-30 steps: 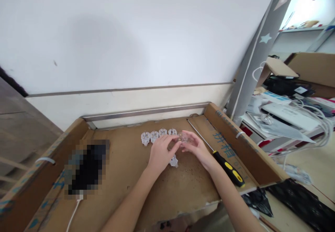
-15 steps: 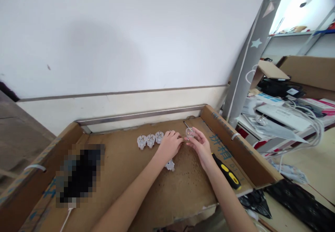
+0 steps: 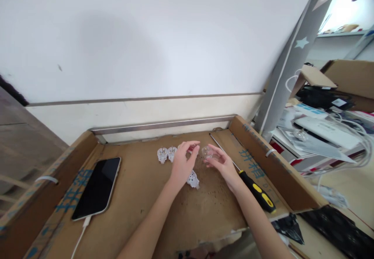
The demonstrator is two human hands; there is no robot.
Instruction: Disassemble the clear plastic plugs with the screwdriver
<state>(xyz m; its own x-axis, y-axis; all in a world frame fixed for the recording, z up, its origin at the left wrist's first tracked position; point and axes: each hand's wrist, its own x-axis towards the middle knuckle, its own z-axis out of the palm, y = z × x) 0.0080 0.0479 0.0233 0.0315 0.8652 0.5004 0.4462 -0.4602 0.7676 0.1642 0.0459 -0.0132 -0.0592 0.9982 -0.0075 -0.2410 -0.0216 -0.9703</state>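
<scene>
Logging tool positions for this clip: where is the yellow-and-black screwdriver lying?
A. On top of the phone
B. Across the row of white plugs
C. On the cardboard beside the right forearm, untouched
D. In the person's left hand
C: the screwdriver lies on the cardboard tray just right of the right hand, which holds a clear plug part instead.

I pinch a clear plug shell [image 3: 207, 152] in my right hand [image 3: 223, 164]; white plug parts [image 3: 166, 154] stand in a row under my left hand [image 3: 182, 163].
</scene>
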